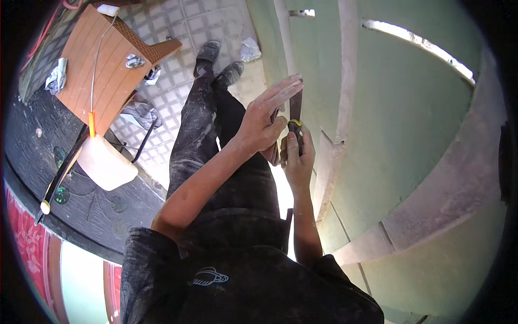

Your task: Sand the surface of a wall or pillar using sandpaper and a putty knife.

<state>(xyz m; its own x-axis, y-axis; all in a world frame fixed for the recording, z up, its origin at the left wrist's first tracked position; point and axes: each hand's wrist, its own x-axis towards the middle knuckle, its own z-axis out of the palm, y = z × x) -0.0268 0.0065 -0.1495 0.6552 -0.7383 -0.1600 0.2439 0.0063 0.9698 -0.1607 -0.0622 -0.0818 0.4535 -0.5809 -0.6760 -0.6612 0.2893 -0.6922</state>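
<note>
My left hand (259, 123) grips a folded brown sheet (272, 155), which looks like sandpaper, between thumb and palm. Its fingers stretch out together, with the tips at the upper end of a flat, dark blade (296, 103). My right hand (299, 156) is closed round the black handle (294, 127) of that hand tool, which has a yellow collar. The blade points away from me; its exact kind cannot be told. Both hands are dusty and held before my waist, beside green board panels (388, 101) with pale filler-coated seams (346, 69).
A paint roller with an orange handle (92, 123) lies across a brown slatted surface (87, 52) on the left. Crumpled papers (134, 61) lie about there. A white plastic bag (250, 50) is on the tiled floor (162, 97). Long slots (421, 40) open through the boards.
</note>
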